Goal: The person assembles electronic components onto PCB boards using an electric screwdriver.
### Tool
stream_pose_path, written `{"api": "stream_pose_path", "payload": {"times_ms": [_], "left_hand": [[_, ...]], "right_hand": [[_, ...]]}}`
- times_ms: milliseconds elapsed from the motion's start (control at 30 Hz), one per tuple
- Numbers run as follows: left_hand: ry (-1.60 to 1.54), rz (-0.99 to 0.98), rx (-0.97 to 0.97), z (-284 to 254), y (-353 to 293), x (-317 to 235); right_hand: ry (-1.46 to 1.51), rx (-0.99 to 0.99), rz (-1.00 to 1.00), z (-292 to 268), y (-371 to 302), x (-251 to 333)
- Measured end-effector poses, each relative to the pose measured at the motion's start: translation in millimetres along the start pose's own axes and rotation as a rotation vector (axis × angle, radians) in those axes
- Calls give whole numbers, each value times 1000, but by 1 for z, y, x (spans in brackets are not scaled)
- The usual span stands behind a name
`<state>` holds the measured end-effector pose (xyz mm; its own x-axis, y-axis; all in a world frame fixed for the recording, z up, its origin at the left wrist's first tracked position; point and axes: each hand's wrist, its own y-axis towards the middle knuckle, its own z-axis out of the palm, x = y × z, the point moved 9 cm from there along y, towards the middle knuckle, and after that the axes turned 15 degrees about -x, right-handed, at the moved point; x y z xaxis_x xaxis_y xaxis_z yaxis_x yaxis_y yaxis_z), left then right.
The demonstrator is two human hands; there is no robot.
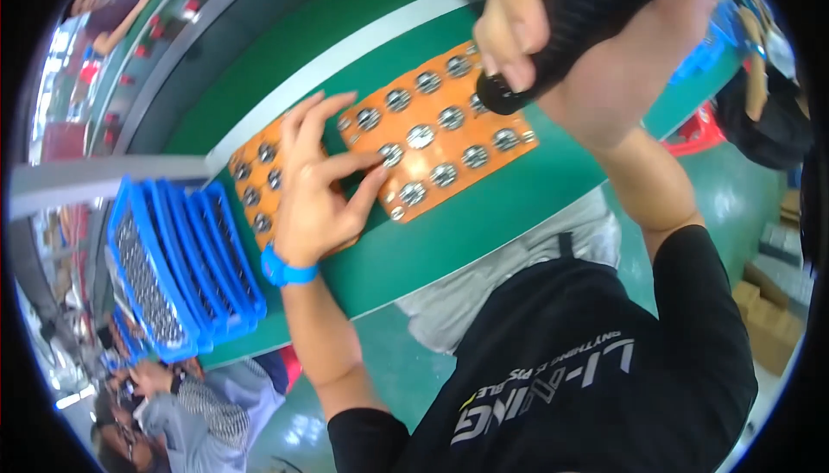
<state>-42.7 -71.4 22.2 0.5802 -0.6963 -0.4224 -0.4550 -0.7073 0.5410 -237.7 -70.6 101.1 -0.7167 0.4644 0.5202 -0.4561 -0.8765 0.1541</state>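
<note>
My right hand (626, 76) is wrapped around a black ribbed cylindrical tool (596, 15). The tool's rounded end hangs over the right part of an orange board (413, 173), whose holes hold rows of round silver metal parts. My left hand (313, 184), a blue band at its wrist, reaches over the board's left edge. Its thumb and index fingertip pinch together at a round metal part (391, 155), while the other fingers stretch outward. Partly beneath this hand lies a second orange board (252, 181) with similar round parts. The tool hides some of the first board's right side.
Blue trays (220, 253) of small metal pieces stand on edge, left on the green table (432, 240). A pale strip (319, 72) crosses behind the boards. Other people sit at lower left, upper left and right. Cardboard boxes (768, 318) and a red bin (695, 132) are at right.
</note>
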Motion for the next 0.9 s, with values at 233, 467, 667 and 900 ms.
{"api": "stream_pose_path", "payload": {"times_ms": [233,467,667,900], "left_hand": [[-90,-38,-39,-4,-2,4],[-98,-12,-18,-6,-9,7],[-136,-36,-24,-6,-11,10],[-108,-31,-11,-3,-9,7]], "right_hand": [[-649,310,-74,9,-16,-80],[-716,344,-144,7,-25,-101],[-367,213,-23,-9,-30,-108],[-435,287,44,0,-26,-116]]}}
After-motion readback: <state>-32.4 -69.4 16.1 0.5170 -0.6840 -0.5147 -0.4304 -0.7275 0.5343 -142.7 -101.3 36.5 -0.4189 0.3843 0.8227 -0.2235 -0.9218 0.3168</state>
